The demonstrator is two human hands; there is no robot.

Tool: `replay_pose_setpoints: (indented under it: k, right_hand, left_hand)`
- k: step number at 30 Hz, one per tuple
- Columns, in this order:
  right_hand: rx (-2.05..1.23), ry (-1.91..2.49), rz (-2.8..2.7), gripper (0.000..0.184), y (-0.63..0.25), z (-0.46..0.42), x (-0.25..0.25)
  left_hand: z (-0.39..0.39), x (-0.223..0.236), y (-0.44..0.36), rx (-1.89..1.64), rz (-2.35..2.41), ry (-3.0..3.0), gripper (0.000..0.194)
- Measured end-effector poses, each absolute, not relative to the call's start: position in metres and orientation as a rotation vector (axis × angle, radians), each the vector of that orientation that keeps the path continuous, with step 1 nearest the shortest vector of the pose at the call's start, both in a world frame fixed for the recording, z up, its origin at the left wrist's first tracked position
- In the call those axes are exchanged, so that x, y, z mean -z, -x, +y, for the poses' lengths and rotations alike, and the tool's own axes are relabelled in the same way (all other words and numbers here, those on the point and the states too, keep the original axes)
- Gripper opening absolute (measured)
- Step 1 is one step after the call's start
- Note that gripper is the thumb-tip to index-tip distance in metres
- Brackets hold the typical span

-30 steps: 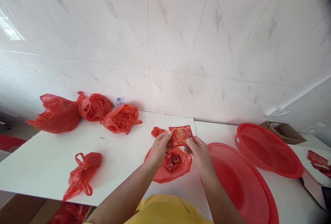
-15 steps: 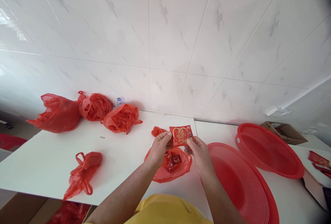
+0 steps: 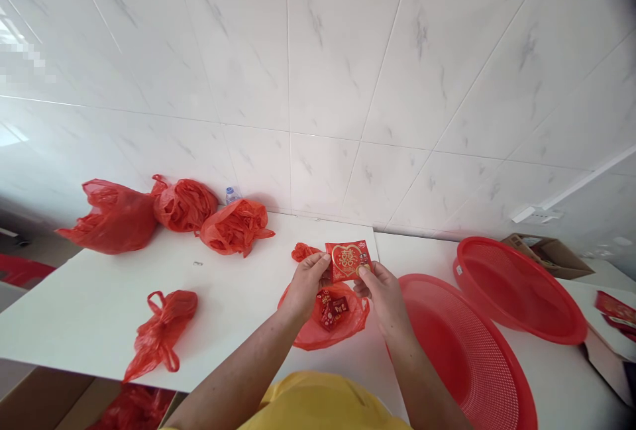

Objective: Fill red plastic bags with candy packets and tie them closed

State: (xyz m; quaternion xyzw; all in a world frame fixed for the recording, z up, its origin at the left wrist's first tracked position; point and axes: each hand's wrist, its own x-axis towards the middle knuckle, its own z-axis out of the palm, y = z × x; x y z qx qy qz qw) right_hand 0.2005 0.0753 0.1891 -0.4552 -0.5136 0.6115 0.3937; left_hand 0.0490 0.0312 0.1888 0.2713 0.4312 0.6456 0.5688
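Note:
A small red packet with a gold heart design is held up over the white table. My left hand pinches its left edge and my right hand pinches its lower right corner. Directly below the packet lies an open red plastic bag with several small red packets inside. A crumpled bit of red plastic sits just behind my left hand.
Three stuffed red bags line the back left by a water bottle; another red bag lies front left. Two red mesh baskets stand on the right. A cardboard box and more red packets are at far right.
Both hands and the packet stay where they were. The view has shifted very slightly.

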Motion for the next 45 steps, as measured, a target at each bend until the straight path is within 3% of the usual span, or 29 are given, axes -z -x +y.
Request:
replay_pose_setpoints:
  k: [45]
  right_hand:
    - [-1.577,1.160,-1.316,0.026,-0.1992,0.0731,-0.1920]
  left_hand:
    - [0.0329,-0.1826,-0.0485,-1.502,0.999,-0.629,0.034]
